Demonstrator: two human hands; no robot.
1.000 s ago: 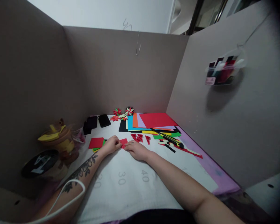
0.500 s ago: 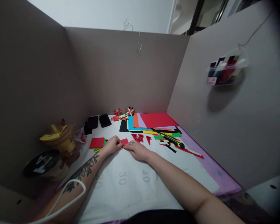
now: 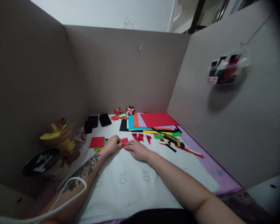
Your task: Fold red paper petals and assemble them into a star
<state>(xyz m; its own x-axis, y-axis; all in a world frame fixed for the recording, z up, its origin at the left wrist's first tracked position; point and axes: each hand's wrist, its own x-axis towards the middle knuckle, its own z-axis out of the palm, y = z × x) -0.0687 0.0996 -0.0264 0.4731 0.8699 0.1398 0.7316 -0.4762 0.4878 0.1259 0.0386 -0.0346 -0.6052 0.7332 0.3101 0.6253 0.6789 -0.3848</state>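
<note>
A small red paper piece (image 3: pixel 124 141) lies on the white mat (image 3: pixel 135 193) between my two hands. My left hand (image 3: pixel 113 144) is closed, its thumb and fingertips pinching the paper's left edge. From the other side my right hand (image 3: pixel 136 149) presses the paper's lower right part with fingers stretched out flat. Folded red paper pieces (image 3: pixel 138 137) lie just beyond my right hand, with a single one (image 3: pixel 148 139) a little to the right. Left of my left hand sits a stack of square papers with a red square (image 3: pixel 97 142) on top, green and yellow below.
Large coloured sheets (image 3: pixel 158 119) lie at the back, with a yellow-black cutter (image 3: pixel 172 139) and paper strips (image 3: pixel 170 147) nearer. Folded paper stars (image 3: pixel 118 111) and a black phone-like object (image 3: pixel 105 120) stand behind. Pots (image 3: pixel 58 138) are left; a white cable (image 3: pixel 77 186) crosses my left forearm.
My hands stay almost in place on the red paper, with only slight finger shifts. The whole view has moved very slightly.
</note>
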